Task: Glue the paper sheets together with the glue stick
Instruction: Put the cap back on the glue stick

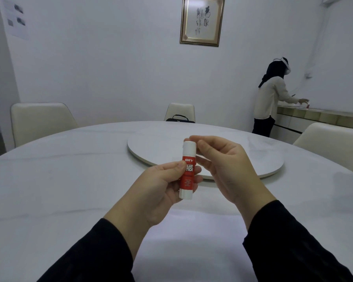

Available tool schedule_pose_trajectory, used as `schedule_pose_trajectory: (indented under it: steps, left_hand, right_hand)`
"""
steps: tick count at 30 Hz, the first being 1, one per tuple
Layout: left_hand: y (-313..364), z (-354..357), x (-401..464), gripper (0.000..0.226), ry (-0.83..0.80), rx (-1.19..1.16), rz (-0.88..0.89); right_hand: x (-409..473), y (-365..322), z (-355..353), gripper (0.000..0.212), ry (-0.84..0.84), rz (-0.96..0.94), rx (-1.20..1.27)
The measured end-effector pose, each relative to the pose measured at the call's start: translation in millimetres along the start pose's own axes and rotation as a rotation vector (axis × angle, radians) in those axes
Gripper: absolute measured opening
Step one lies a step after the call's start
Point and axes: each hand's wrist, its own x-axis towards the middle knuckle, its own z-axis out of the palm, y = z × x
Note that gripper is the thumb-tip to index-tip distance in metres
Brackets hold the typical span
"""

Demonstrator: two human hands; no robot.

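The glue stick [188, 169] stood nearly upright in the air above the round white bench [69, 180], just in front of the turntable [222, 151] at the bench's middle. The left hand [163, 190] gripped the glue stick around its red label, thumb across the front and fingers [197, 178] curled behind it. The right hand [226, 165] was beside the glue stick's white cap, its fingers curled in toward the cap; whether they actually touched or pinched the cap could not be told. Both arms wore dark sleeves. Beyond the glue stick, cream chairs [39, 121] stood around the bench, one holding a dark bag [179, 118]. Far right of the glue stick, another person [271, 100] stood at a side counter [318, 116].
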Motion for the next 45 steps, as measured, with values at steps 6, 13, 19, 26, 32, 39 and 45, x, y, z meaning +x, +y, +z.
schedule_pose_trajectory:
  steps: [6,13,19,26,32,39,45]
  left_hand:
    - [-0.4,-2.0,1.8,0.024,-0.014,0.002,-0.025]
    - [-3.0,-3.6,3.1,0.036,-0.023,0.055,-0.012]
    - [-4.4,-6.8,5.0,0.034,-0.029,0.034,0.003]
    - [-9.1,-4.8,5.9,0.023,0.057,0.137,0.038]
    - [-14.3,-3.1,8.0,0.021,0.164,0.216,0.072]
    - [-21.4,-11.0,14.4,0.020,0.176,0.249,0.094]
    - [-32.3,-21.0,26.7,0.018,0.206,0.433,0.094]
  right_hand:
    - [-2.2,0.8,3.9,0.012,0.020,-0.018,-0.158]
    - [-5.7,-2.4,2.4,0.010,0.057,-0.076,-0.184]
    - [-7.4,-3.2,2.6,0.019,0.012,-0.042,-0.125]
    - [-7.3,0.6,4.8,0.025,0.045,-0.060,-0.158]
    - [-6.8,3.7,6.4,0.021,0.083,-0.082,-0.313]
    - [-4.3,13.6,8.8,0.017,0.071,-0.063,-0.381]
    - [-2.9,30.1,-2.3,0.033,0.106,-0.037,-0.508]
